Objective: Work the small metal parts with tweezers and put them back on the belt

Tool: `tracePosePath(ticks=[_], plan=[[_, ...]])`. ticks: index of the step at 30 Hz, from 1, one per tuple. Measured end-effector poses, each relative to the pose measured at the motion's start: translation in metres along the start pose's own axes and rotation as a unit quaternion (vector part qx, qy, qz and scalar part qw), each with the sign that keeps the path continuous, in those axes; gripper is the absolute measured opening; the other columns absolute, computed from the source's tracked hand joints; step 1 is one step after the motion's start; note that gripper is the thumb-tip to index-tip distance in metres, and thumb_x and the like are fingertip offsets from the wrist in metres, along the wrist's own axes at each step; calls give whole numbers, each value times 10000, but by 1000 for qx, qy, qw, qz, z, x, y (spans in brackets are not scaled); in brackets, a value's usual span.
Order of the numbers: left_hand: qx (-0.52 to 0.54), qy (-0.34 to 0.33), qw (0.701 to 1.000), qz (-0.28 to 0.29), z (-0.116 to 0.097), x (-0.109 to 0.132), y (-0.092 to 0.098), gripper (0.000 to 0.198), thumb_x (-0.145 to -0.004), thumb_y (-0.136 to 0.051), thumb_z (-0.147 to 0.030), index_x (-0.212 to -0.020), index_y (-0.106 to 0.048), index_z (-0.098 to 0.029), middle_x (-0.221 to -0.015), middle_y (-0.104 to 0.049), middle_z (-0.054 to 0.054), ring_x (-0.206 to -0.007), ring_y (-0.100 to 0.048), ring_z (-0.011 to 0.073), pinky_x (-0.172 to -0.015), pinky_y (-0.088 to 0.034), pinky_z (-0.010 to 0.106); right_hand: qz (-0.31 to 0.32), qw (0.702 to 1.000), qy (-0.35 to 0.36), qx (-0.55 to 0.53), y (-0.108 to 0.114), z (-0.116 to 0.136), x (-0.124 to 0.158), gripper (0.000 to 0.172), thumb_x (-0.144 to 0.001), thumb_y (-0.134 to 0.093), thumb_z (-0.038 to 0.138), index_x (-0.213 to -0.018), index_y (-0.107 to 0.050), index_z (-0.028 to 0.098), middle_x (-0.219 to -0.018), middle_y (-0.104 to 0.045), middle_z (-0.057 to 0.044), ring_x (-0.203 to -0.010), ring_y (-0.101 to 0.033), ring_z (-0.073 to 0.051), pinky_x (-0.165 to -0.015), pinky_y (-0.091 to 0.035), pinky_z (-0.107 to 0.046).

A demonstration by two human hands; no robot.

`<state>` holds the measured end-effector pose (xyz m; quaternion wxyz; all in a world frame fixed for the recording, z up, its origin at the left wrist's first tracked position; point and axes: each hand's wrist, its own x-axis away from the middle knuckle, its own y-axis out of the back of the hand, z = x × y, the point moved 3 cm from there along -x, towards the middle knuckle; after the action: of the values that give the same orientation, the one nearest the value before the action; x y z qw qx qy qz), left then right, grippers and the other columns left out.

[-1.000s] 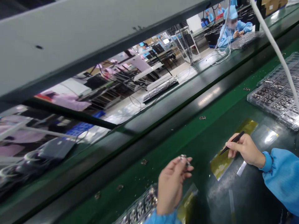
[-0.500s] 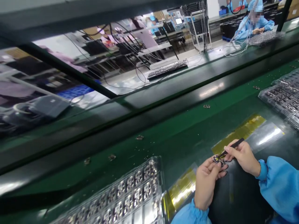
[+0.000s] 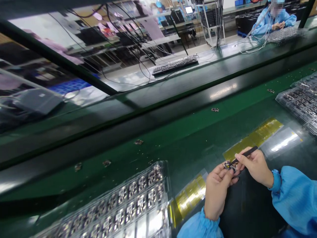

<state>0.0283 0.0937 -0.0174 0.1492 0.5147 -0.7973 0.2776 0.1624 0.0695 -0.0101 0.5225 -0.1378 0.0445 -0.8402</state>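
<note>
Between the thumb and fingers of my left hand [image 3: 219,185] is a small circuit board [image 3: 228,166] with a bit of yellow on it. My right hand [image 3: 256,165] grips black tweezers [image 3: 249,152], whose tips point down and left onto the board. Whether the tips pinch anything is too small to tell. Just beyond my hands lies a sheet of yellow tape strips [image 3: 257,135] on a clear backing. A second yellow tape sheet [image 3: 192,196] rests left of my left hand.
A clear tray [image 3: 119,211] filled with small boards stands at front left, and another tray [image 3: 302,99] is at far right. Several loose boards [image 3: 138,142] lie along the green belt. Across the bench a person in blue [image 3: 274,24] sits by cables and a tray.
The view has shifted a little, so the belt and trays sit slightly left and higher. Both hands stay together at the board, the tweezers still on it.
</note>
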Motion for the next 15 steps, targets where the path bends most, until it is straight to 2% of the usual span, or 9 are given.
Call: tracePosePath(ticks=[15], plan=[[-9,-6,1000,4,-2,3,0,367,-710,-703,-273,-1014,-572,-113,-899,-698,107,-812,-657,193,-653,-517,248,-12,1000,9,17,-3,0,2,310,-676,-697,431,-665,-551,157,-460,-622,9,-412,-617,-145,-403,-511,-225]])
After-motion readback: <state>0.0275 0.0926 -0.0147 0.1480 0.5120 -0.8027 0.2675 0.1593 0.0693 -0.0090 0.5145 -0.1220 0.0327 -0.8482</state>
